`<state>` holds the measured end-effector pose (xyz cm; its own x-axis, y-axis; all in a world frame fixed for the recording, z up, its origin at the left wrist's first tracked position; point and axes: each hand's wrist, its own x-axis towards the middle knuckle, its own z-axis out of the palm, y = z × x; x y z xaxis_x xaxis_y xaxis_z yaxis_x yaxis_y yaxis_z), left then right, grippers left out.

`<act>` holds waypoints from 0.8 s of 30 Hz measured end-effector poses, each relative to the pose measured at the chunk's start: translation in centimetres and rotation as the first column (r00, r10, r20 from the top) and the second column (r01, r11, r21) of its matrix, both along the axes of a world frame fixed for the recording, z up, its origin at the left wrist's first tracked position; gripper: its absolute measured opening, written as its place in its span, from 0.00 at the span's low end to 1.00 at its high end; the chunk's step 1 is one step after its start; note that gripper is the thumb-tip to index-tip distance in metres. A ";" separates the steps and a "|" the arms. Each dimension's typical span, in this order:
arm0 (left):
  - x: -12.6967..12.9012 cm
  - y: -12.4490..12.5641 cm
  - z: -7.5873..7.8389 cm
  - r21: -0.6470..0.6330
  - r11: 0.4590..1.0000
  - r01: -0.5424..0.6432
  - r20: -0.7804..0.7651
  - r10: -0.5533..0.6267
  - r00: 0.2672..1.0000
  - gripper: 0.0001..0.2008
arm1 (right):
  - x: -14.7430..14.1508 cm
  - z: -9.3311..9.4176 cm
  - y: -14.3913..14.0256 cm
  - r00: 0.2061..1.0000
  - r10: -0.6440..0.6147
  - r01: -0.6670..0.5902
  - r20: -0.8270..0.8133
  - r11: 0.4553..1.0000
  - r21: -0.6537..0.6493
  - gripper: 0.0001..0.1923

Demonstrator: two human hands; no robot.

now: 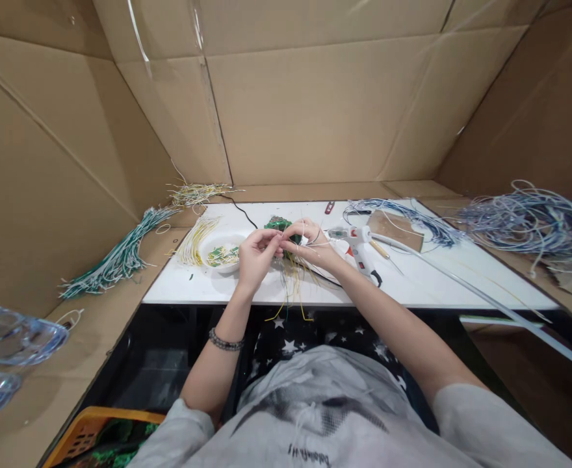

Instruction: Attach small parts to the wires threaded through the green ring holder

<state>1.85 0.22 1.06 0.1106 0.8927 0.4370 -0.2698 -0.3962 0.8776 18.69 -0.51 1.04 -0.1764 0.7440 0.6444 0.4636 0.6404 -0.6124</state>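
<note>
My left hand (257,255) and my right hand (307,240) meet over the middle of the white table (413,286). Between their fingertips they pinch a small green part (280,225) with thin wires (293,283) attached. Yellow, white and blue strands hang from it over the table's front edge. A white bowl (222,250) with small green and yellow pieces sits just left of my left hand. A white glue gun (359,244) lies right of my right hand.
Loose yellow wires (195,237) lie left of the bowl. Green-white wire bundles (120,257) rest on the left cardboard, blue-white bundles (530,221) on the right. A long white rod (485,299) crosses the table's right side. Cardboard walls enclose the space. An orange crate (88,432) sits low left.
</note>
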 end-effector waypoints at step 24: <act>0.0 0.4 -0.3 -0.031 0.999 -0.011 -0.018 0.010 1.000 0.13 | -0.4 0.4 -0.6 1.000 -0.013 0.013 0.007 0.999 -0.031 0.11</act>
<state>1.81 0.57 0.77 0.1090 0.9070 0.4067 -0.2498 -0.3710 0.8944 18.33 -1.11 1.45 -0.1711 0.7661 0.6195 0.4764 0.6147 -0.6286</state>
